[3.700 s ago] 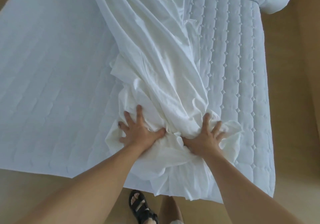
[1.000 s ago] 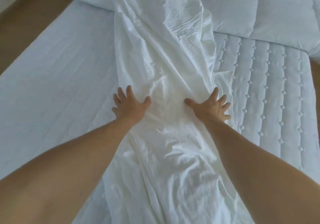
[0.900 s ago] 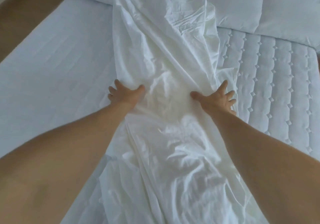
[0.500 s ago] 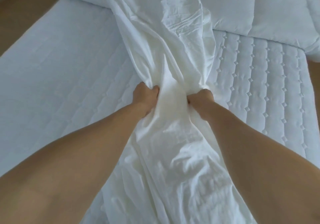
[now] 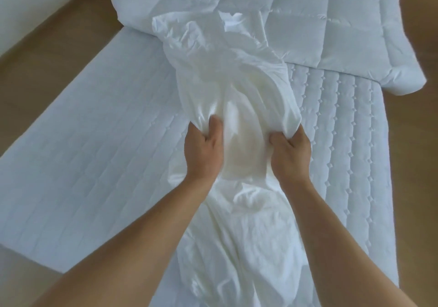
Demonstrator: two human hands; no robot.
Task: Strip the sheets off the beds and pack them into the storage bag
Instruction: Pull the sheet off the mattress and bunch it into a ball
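- the sheet point(image 5: 227, 74) lies in a long crumpled band down the middle of the bed, its far end resting on the duvet point(image 5: 308, 22) and its near end bunched between the forearms.
- the left hand point(image 5: 203, 150) grips a fold on the band's left edge, fingers point(image 5: 214, 129) curled into the cloth; the right hand point(image 5: 290, 155) grips the right edge the same way. a pouch of cloth sags between them.
- the left mattress point(image 5: 83, 152) and the quilted right mattress point(image 5: 343, 152) are bare on either side. no storage bag is in view.
- the step in hand looks like gathering the sheet toward the body, hand over hand.
- to do it well: pull both hands back evenly so the band comes straight. drop each gathered fold onto the near bunch, then reach forward for a fresh grip.
- lift slightly while pulling, so the far end slides off the duvet instead of dragging it along.
- keep the bunch on the bed, since loose cloth could spill to the floor point(image 5: 47, 34).
- against a second ago: the hands were then flat on the sheet, fingers spread; now they clench cloth.
- against half a second ago: the fists were close together and far out on the band; now they sit wider apart and nearer the body.
- the sheet then ran out past the top of the view; now its far end shows, so it has come closer.
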